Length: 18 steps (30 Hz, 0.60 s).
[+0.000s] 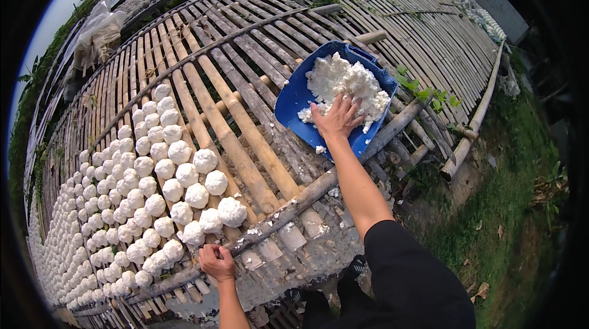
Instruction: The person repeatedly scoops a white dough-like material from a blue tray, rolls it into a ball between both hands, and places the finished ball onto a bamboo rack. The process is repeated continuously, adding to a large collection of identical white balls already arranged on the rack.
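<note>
My right hand (337, 119) lies on a heap of white, crumbly, moist-looking material (350, 80), fingers spread and pressed against its near side. The heap sits in a blue plastic scoop-shaped tub (293, 103), which rests tilted on the bamboo rack (245, 139). Lower left, my left hand (216, 261) is closed in a fist at the rack's front pole, just below the nearest white balls. Nothing shows in that fist. Rough, hand-sized white balls (197, 196) stand in close rows across the left of the rack; the closest one (232, 212) is near the front pole.
Crumbs of the white material dot the slats and the front pole (288, 211). A green vine (426, 90) grows beside the tub. More racks with white pieces (466, 4) stand behind, and a crumpled plastic sheet (101, 31) lies far left. Grass (491, 218) covers the ground at right.
</note>
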### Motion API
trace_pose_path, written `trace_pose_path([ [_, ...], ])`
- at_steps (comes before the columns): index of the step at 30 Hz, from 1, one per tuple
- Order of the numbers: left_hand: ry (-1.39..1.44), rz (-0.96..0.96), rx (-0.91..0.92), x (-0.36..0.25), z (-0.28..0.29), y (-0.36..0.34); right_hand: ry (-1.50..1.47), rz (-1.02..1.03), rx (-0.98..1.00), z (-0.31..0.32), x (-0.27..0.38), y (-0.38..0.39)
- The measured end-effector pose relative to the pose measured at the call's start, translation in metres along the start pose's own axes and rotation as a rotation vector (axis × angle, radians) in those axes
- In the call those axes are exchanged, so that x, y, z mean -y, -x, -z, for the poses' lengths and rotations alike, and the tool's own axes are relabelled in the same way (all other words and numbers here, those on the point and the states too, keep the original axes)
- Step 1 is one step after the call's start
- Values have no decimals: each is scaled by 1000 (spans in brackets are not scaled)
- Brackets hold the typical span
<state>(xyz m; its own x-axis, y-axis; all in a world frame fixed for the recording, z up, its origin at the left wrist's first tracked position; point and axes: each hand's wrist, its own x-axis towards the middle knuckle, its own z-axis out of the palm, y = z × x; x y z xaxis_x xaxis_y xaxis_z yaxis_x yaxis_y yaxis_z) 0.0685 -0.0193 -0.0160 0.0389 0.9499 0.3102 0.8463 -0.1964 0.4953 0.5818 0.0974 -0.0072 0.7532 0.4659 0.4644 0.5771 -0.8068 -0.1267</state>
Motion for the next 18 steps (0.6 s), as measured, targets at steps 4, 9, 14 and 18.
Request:
trace_pose_path([
  [4, -14, -13, -7, -1, 2, -1, -215, 102, 304, 4, 3, 23],
  [9, -1, 13, 5, -2, 2, -1, -217, 82, 50, 27, 6, 30],
  [14, 18, -18, -20, -1, 0, -1, -76, 101, 468, 24, 34, 24],
  [18, 12, -80, -66, -2, 1, -4, -134, 112, 484, 32, 16, 23],
])
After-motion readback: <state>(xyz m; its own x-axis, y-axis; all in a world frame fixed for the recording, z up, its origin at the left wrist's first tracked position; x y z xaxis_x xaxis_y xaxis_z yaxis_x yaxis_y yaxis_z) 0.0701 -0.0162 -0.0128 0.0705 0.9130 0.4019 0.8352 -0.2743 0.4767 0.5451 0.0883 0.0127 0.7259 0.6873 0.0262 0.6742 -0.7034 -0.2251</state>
